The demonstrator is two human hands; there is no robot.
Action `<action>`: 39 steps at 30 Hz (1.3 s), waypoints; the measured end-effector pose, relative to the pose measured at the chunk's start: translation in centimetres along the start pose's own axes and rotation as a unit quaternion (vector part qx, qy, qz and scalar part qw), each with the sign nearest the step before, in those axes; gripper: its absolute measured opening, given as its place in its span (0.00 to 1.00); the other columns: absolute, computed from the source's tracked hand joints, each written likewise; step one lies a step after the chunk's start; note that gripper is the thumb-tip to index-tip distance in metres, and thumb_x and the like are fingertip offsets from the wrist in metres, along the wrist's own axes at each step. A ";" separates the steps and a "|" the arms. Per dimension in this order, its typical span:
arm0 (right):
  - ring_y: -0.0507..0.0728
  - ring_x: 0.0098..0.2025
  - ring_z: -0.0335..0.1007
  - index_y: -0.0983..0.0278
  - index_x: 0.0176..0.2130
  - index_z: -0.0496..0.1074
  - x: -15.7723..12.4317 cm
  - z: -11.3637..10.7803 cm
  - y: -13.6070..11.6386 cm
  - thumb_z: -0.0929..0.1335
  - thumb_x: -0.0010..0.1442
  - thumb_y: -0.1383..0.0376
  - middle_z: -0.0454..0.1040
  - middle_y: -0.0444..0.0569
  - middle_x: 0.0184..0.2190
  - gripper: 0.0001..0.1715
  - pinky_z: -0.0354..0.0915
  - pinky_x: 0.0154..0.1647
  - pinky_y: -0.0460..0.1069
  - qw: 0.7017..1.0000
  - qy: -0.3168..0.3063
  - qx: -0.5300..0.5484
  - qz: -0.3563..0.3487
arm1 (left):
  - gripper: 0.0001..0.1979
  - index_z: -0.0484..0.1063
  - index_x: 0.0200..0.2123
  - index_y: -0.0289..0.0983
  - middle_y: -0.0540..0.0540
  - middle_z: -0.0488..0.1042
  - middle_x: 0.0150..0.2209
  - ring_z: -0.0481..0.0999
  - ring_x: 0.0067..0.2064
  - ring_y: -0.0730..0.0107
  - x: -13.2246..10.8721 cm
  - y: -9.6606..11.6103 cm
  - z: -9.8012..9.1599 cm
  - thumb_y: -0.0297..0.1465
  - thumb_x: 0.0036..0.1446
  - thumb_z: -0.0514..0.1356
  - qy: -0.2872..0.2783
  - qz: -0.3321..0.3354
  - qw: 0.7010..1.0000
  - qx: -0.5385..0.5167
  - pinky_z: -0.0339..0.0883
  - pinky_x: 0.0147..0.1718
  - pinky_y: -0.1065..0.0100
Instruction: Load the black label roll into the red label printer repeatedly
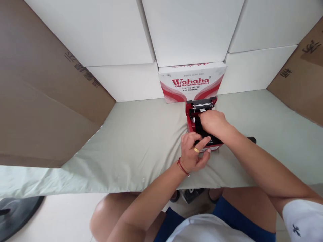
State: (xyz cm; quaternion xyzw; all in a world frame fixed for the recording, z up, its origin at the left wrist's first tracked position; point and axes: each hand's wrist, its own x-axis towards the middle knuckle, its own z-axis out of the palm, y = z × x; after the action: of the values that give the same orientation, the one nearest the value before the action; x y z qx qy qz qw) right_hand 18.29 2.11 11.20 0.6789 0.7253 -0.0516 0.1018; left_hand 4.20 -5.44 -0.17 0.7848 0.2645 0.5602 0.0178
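Observation:
A small red-and-black machine [191, 125], which looks like a label printer, stands on the cloth-covered table with its lid [202, 104] raised. A shiny metal rod runs across the inside of the lid. My right hand [212, 121] reaches down into the black interior, and its fingers are hidden there. At the front left corner my left hand [193, 149], with a gold ring and a red bracelet, rests its spread fingers on the machine's edge. A small white round part [194, 120] shows inside near the left wall. From under my right forearm a black rounded end [251, 139] sticks out.
Behind the machine stands a Wahaha water carton [193, 84], with stacked white boxes [189, 30] around it. Large brown cardboard panels stand at left [50, 94] and right [300, 70]. The pale green cloth [131, 144] is wrinkled. A black round base [20, 215] is on the floor.

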 end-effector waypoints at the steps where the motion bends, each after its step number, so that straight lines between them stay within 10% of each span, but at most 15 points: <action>1: 0.66 0.55 0.83 0.66 0.53 0.83 0.0 0.1 -0.2 0.66 0.70 0.65 0.86 0.66 0.50 0.19 0.72 0.49 0.52 1.000 0.002 -0.001 0.000 | 0.21 0.73 0.61 0.43 0.43 0.75 0.45 0.77 0.50 0.56 0.0 0.0 0.1 0.34 0.65 0.61 0.009 -0.006 1.000 0.020 0.69 0.52 0.54; 31: 0.66 0.44 0.84 0.69 0.50 0.83 -0.9 -0.6 -0.3 0.65 0.70 0.70 0.86 0.65 0.42 0.18 0.71 0.42 0.53 0.996 -0.028 -0.002 -0.083 | 0.16 0.78 0.52 0.43 0.44 0.80 0.40 0.79 0.50 0.57 0.7 -0.4 -0.1 0.27 0.62 0.61 -0.003 0.029 0.999 0.037 0.71 0.53 0.53; 39: 0.61 0.46 0.80 0.62 0.59 0.80 -6.0 1.3 4.2 0.59 0.77 0.62 0.81 0.55 0.50 0.25 0.68 0.44 0.52 0.978 0.145 0.100 -0.112 | 0.15 0.78 0.52 0.43 0.44 0.80 0.40 0.80 0.51 0.56 0.7 -0.1 -0.2 0.29 0.62 0.63 -0.017 0.029 0.999 0.034 0.70 0.54 0.53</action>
State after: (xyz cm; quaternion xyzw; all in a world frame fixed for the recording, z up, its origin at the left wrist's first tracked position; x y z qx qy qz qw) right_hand 22.89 -3.75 11.52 0.6008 0.7946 -0.0364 -0.0793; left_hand 4.10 -5.07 0.51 0.8016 0.2604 0.5378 -0.0209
